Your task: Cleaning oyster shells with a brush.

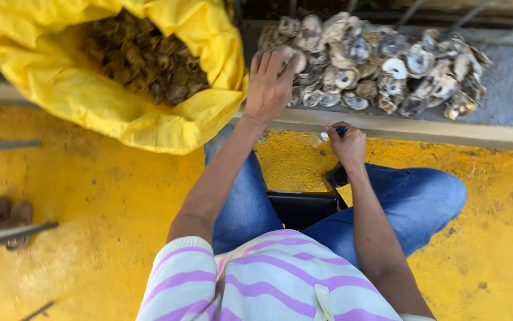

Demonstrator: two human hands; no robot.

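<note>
My left hand [270, 86] reaches forward onto the near edge of a heap of grey-white oyster shells [375, 62], its fingers spread over one shell. My right hand [345, 144] is closed around a small knife with a blue handle [333, 132], held low above my knees. A yellow sack [78, 89] stands at the left, its mouth open on a load of dark brown unopened oysters [146, 56]. I sit in blue jeans and a purple-striped white top.
The shell heap lies on a grey concrete ledge [506, 89] with a pale kerb. A black stool or box [301, 208] sits between my legs on the yellow-painted floor [107, 208]. Another person's sandalled foot [12, 217] and metal rods are at the left edge.
</note>
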